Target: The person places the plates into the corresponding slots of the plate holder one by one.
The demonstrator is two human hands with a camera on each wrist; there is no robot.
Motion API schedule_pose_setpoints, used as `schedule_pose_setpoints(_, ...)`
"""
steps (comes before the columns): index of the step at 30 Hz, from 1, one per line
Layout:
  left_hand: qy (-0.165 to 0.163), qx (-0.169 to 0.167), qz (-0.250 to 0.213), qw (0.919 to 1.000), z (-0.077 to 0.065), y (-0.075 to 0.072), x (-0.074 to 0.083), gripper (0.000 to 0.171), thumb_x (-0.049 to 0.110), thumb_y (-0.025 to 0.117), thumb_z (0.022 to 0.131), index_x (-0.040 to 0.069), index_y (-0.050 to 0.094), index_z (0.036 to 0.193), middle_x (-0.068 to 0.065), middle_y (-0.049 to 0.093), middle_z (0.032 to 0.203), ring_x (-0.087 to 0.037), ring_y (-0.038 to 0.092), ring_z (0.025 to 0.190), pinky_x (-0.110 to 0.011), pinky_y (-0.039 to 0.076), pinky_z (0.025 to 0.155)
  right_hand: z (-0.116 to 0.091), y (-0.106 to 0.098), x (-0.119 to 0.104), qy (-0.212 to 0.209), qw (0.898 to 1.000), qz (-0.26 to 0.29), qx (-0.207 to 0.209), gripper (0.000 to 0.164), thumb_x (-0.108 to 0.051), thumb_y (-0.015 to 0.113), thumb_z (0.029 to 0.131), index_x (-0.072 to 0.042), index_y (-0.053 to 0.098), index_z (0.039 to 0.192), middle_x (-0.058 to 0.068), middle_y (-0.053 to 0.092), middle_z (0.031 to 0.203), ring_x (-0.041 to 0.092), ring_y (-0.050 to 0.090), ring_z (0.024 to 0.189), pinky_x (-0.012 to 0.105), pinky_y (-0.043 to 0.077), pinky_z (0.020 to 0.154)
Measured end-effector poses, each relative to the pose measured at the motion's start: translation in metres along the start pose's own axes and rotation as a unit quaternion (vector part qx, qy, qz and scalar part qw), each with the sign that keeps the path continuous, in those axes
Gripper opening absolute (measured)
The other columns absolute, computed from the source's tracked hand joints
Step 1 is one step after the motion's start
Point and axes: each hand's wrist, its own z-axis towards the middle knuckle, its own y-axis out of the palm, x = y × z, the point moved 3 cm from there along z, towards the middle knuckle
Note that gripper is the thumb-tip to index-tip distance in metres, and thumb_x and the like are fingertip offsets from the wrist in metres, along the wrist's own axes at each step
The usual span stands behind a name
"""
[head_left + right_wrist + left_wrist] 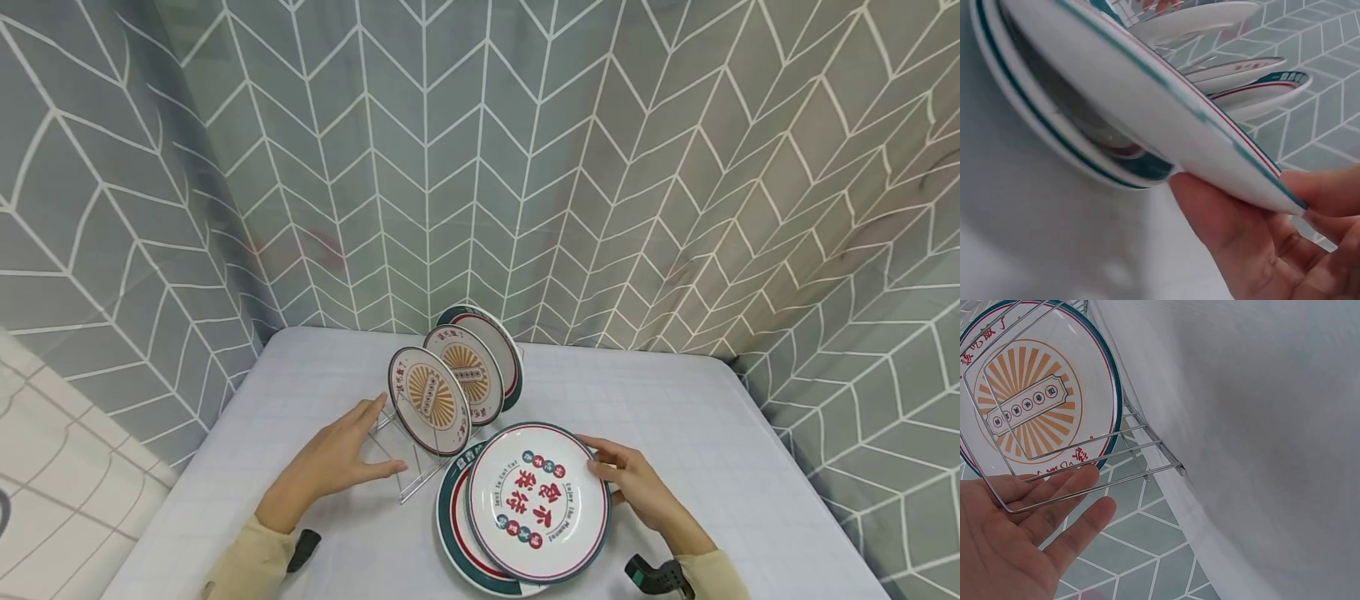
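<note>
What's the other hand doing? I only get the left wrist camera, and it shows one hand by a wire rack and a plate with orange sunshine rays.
Observer: The right hand is pinching the edge of a white plate with red writing.
Operator: Cool! Is anything under it?
Observer: Yes, a plate with a wide green rim sticks out from beneath it.
Operator: And are there more plates behind my sunshine plate?
Observer: Yes, the head view shows two more: a second orange-rayed plate, then a back plate.
</note>
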Motion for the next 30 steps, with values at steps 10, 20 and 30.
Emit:
schedule_pose_setpoints(10, -0.003, -0.001, -0.005, 1.0000, -0.001, 0.000, 0.001, 0.114, 0.075, 0.066, 0.073, 0.000, 0.032, 0.151, -0.024, 0.045, 0.147, -0.041, 0.050, 0.130, -0.056, 0.046, 0.103, -0.014, -0.011, -0.038, -0.073, 0.996, -0.027, 0.050, 0.048, -0.012, 0.056, 0.099, 0.000, 0.045, 0.144, 0.019, 0.051, 0.101, 0.016, 0.065, 0.073, 0.040, 0.059, 0.053)
schedule_pose_setpoints(20, 0.001, 0.005, -0.001, 1.0000, -0.001, -0.005, 0.002, 0.113, 0.072, 0.069, 0.073, -0.002, 0.033, 0.150, -0.023, 0.046, 0.145, -0.039, 0.052, 0.129, -0.054, 0.047, 0.102, -0.019, -0.006, -0.094, -0.166, 0.977, -0.083, 0.105, 0.045, -0.008, 0.058, 0.098, -0.003, 0.050, 0.142, 0.019, 0.053, 0.097, 0.012, 0.061, 0.070, 0.035, 0.058, 0.049)
schedule_pose_setpoints(30, 0.001, 0.001, -0.007, 1.0000, -0.002, -0.002, 0.003, 0.114, 0.073, 0.068, 0.073, -0.002, 0.032, 0.151, -0.024, 0.046, 0.145, -0.040, 0.052, 0.128, -0.055, 0.047, 0.102, 0.020, 0.037, -0.162, -0.195, 0.952, -0.179, 0.156, 0.042, -0.006, 0.060, 0.096, -0.013, 0.058, 0.137, 0.019, 0.066, 0.098, 0.017, 0.056, 0.064, 0.026, 0.052, 0.049)
